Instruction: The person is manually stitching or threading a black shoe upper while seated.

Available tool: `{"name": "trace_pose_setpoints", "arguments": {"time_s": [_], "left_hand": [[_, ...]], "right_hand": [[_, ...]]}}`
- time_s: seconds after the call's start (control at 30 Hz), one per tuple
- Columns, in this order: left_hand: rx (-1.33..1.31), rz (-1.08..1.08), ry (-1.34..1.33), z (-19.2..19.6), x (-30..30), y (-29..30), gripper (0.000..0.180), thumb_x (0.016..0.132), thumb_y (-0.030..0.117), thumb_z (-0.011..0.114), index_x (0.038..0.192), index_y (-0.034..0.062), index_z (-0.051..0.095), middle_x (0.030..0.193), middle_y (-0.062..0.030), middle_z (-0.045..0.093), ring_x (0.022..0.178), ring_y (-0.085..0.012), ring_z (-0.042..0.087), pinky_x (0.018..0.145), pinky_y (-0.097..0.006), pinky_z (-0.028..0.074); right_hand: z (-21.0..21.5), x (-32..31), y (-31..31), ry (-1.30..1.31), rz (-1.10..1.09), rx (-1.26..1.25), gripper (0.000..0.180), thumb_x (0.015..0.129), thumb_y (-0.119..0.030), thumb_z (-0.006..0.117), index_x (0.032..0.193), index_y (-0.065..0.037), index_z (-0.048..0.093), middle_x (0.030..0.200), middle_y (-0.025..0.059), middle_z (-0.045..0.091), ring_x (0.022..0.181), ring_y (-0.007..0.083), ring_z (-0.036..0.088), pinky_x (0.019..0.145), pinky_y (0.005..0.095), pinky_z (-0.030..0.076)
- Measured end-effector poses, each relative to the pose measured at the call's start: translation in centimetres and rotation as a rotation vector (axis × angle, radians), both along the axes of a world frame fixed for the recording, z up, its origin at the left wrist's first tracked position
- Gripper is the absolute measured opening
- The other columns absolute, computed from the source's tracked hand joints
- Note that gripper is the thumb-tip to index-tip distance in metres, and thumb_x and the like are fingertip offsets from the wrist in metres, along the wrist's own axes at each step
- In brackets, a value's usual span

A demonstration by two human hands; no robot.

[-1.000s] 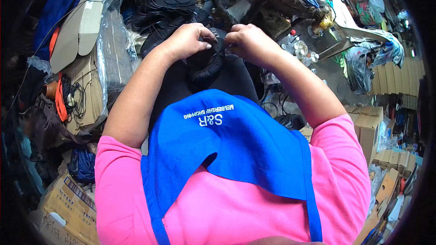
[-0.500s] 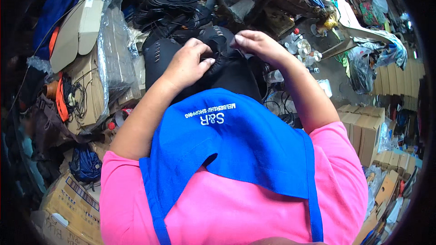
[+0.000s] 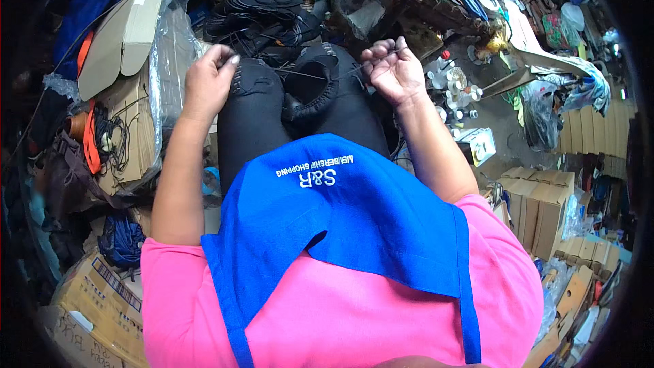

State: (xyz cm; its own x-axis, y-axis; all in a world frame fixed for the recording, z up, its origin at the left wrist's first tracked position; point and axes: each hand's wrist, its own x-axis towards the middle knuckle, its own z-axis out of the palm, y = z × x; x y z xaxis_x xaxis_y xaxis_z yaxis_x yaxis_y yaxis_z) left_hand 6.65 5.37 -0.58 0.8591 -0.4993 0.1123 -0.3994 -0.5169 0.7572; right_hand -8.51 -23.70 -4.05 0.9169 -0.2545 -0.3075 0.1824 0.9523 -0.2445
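A black shoe-like piece [image 3: 315, 103] with a stitched, gathered rim lies between my knees on the black trousers. A thin dark thread [image 3: 351, 69] runs from it out toward my right hand, and another length runs toward my left. My left hand [image 3: 210, 82], beside my left knee, is closed in a pinch on its end of the thread, which is barely visible at the fingertips. Palm up, my right hand [image 3: 394, 71] is raised by the other knee with curled fingers gripping the thread; a thin dark length shows across them.
Black shoe parts [image 3: 255, 17] and cords are heaped beyond my knees. Plastic bottles [image 3: 453, 85] stand to the right, with stacked cardboard boxes [image 3: 538, 201] nearer me. Cardboard sheets [image 3: 129, 34] and plastic wrap lean at the left. A blue apron [image 3: 340, 197] covers my lap.
My hands have moved apart from close over the black piece, the left going left and the right going right. The thread now stretches between them, and the piece shows more fully.
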Motion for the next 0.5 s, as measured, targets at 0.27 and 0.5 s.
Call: {"name": "trace_pose_setpoints", "arguments": {"time_s": [0.27, 0.5], "left_hand": [[-1.271, -0.400, 1.315, -1.3, -1.5, -3.8, 0.042, 0.099, 0.038, 0.036, 0.071, 0.0100, 0.049, 0.058, -0.0020, 0.046, 0.054, -0.0151, 0.045, 0.079, -0.039, 0.045], [-0.442, -0.145, 0.619, -0.6, 1.2, 0.9, 0.030, 0.097, 0.030, 0.046, 0.092, 0.0039, 0.059, 0.085, -0.0102, 0.063, 0.076, -0.0206, 0.060, 0.076, -0.038, 0.048]], "right_hand": [[-0.1, -2.5, -0.2, 0.093, 0.233, -0.317, 0.051, 0.097, -0.044, 0.038, 0.056, -0.015, 0.034, 0.048, -0.0021, 0.026, 0.044, 0.0114, 0.025, 0.055, 0.0284, 0.030], [-0.6, -5.3, -2.9, 0.338, 0.378, -0.649, 0.035, 0.092, -0.039, 0.054, 0.088, -0.005, 0.056, 0.076, 0.0060, 0.055, 0.069, 0.0174, 0.053, 0.073, 0.0345, 0.047]]}}
